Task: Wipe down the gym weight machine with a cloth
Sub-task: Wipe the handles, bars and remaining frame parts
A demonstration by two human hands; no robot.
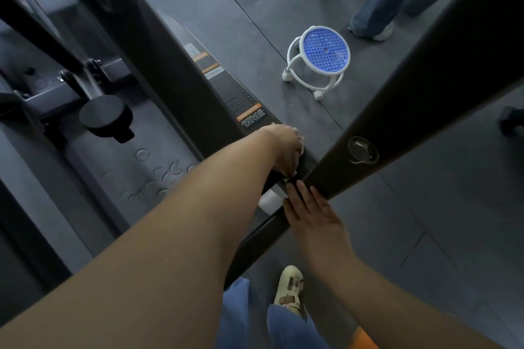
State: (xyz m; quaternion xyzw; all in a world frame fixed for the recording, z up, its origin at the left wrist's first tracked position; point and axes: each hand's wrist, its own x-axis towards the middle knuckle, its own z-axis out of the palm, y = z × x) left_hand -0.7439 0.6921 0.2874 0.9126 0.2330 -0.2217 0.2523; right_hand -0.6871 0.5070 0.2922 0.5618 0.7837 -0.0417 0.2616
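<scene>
Wiping the machine frame, low down

Pressing a white cloth [299, 147] with left hand [285, 147], fingers curled round it, against the base beam [243, 99] of weight machine beside warning label [252, 117]. Resting right hand [310, 208] flat, fingers straight, on the diagonal bar [411, 99]. Standing nearby on the floor: blue-seated stool [324, 51].

I count two hands: my left hand [286, 144] and my right hand [314, 215]. There is one weight machine [170, 71], with two dark frame bars crossing near my hands. One blue-topped stool [319, 61] stands on the floor, showing three casters. One pale shoe [289, 286] shows below.
</scene>
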